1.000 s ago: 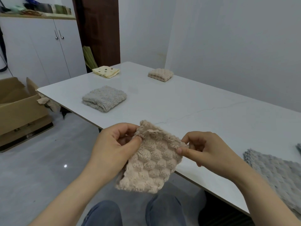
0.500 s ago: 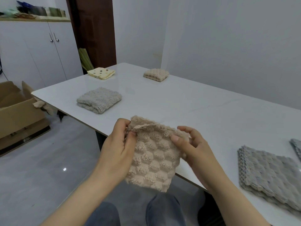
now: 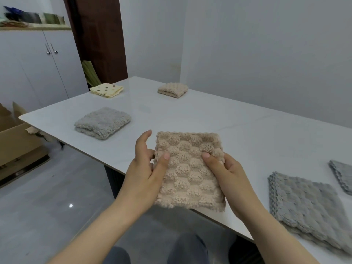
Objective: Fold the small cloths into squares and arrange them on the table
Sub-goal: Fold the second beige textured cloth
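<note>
I hold a beige bubble-textured cloth (image 3: 188, 168) folded into a rough square, over the near edge of the white table (image 3: 238, 130). My left hand (image 3: 144, 168) pinches its left edge, thumb on top. My right hand (image 3: 226, 174) grips its right edge, thumb pressed on the top face. On the table lie folded cloths: a grey one (image 3: 102, 122) at the left, a yellow spotted one (image 3: 107, 90) at the far left corner, a beige one (image 3: 173, 89) at the back.
Two flat grey textured cloths lie at the right, a large one (image 3: 306, 206) and one cut off by the frame edge (image 3: 342, 174). A cardboard box (image 3: 17, 138) stands on the floor left of the table. White cabinets (image 3: 38, 63) line the left wall.
The beige cloth has gone from hanging below my hands to lying flatter and squarer between them, carried forward over the table edge. My view has shifted toward the table.
</note>
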{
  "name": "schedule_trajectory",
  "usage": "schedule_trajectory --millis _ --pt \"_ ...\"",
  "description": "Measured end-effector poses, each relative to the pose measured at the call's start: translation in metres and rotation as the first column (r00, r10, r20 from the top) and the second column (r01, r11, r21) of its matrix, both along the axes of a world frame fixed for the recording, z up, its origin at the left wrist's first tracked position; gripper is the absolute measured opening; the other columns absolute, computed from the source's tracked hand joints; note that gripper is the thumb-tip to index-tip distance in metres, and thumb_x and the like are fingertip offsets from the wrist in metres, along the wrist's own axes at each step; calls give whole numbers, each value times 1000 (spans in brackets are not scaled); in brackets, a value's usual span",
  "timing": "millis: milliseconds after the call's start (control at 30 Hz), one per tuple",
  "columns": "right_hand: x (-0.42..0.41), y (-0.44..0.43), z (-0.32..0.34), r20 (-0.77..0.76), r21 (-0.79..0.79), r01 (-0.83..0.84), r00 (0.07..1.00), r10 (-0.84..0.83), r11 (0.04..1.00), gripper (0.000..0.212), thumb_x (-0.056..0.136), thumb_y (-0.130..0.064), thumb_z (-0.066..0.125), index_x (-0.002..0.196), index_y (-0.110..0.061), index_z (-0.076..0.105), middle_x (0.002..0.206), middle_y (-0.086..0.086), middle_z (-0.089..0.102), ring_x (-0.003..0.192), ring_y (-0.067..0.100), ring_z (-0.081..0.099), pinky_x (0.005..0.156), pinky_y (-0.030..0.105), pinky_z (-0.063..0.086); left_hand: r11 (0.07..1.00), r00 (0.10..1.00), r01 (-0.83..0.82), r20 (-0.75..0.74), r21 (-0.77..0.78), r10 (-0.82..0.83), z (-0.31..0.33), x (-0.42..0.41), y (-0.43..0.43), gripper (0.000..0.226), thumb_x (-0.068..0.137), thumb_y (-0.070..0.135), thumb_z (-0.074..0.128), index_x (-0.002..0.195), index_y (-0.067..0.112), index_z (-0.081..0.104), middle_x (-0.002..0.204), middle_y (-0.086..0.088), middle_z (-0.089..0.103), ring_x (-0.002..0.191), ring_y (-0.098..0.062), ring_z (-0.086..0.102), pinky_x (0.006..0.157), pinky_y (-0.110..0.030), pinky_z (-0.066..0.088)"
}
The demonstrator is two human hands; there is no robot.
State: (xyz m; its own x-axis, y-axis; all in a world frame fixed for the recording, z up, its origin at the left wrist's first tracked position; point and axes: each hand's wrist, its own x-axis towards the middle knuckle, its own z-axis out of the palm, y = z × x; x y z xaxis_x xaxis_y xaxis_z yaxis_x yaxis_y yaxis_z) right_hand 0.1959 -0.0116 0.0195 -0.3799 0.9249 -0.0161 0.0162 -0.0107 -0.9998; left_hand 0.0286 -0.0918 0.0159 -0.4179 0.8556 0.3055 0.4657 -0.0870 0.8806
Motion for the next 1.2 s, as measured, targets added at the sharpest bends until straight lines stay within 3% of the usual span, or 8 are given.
schedule_trajectory --millis 133,233,500,767,833,933,1033,1200 --pt "16 24 0 13 -10 44 999 -44 999 26 88 -36 63 105 -17 68 99 4 76 91 22 73 89 48 55 988 986 154 -74 25 -152 2 12 19 34 90 43 47 116 55 28 119 19 48 92 2 59 71 -8 45" --pt "30 43 0 31 -5 89 996 -89 996 26 88 -37 63 105 -17 68 98 4 76 90 23 73 88 49 55 974 963 226 -150 3 -223 1 22 38 36 89 44 45 124 47 36 129 21 38 113 18 40 81 5 32" --pt "74 103 9 298 189 161 931 -213 969 31 90 -48 56 92 -19 65 90 -3 72 85 14 69 72 29 50 943 932 333 -157 11 -328 4 58 107 50 92 34 53 138 37 33 134 18 31 109 24 38 78 1 40" --pt "125 177 0 357 76 220 905 -233 973 42 85 -55 58 97 -15 65 97 1 71 88 18 68 80 36 54 928 919 365 -130 -79 -373 -10 97 196 57 89 37 60 139 36 35 134 18 34 114 6 42 79 5 32" --pt "139 193 -1 342 52 235 909 -238 971 37 86 -50 60 96 -14 63 95 2 69 82 18 65 75 35 53 925 920 368 -111 -95 -377 -11 106 221 56 88 36 61 139 35 36 134 16 36 113 0 46 86 -3 35" --pt "157 217 -5 307 14 257 919 -249 966 29 88 -37 62 108 -18 61 102 9 70 91 27 68 90 45 54 923 926 364 -55 -127 -372 -13 118 262 54 87 34 63 137 35 41 133 12 40 100 -12 53 86 -18 43" --pt "170 243 -11 279 2 293 918 -282 956 35 87 -28 64 120 -19 55 105 8 70 96 27 68 94 47 52 918 926 361 -55 -166 -374 -17 131 303 53 86 33 65 135 32 45 134 9 41 110 -27 55 87 -24 45" --pt "184 295 -23 272 9 376 891 -364 927 38 88 -24 63 124 -19 52 109 6 67 95 22 67 88 40 54 914 918 360 -101 -188 -382 -23 150 364 55 85 34 66 136 27 45 135 5 41 114 -27 55 100 -35 45"
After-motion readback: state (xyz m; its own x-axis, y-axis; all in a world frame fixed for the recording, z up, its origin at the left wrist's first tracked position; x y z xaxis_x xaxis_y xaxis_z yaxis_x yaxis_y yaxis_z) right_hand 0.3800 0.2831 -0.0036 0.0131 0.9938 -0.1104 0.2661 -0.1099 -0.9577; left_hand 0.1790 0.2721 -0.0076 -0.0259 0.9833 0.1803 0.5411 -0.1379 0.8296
